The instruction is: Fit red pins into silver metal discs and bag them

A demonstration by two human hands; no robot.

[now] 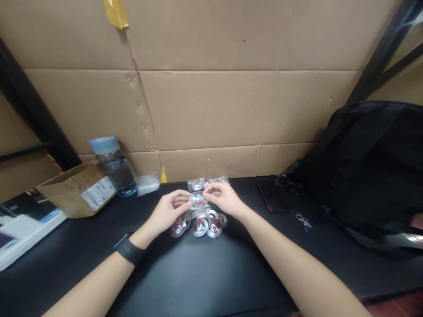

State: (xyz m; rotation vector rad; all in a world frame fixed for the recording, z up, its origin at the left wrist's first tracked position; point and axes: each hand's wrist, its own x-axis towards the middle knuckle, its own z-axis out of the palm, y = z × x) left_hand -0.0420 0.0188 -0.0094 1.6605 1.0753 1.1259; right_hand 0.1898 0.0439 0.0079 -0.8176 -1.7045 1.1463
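Fingers of left hand (170, 210), right hand (224, 198) pinch silver disc (197, 200) over disc pile (201, 225), mid surface (211, 273). Likely light, stiff, slick metal; hold by rim.

Black table (205, 273). Cardboard wall (231, 110) behind it, with yellow tape (115, 13) at the top.
Far left: white box (23, 229); labelled cardboard box (77, 189); upright water bottle (114, 169) with a blue lid; clear plastic bag (147, 183) just beside the bottle.
Right: dark flat case (272, 198); small key clip (303, 221); black backpack (373, 163).
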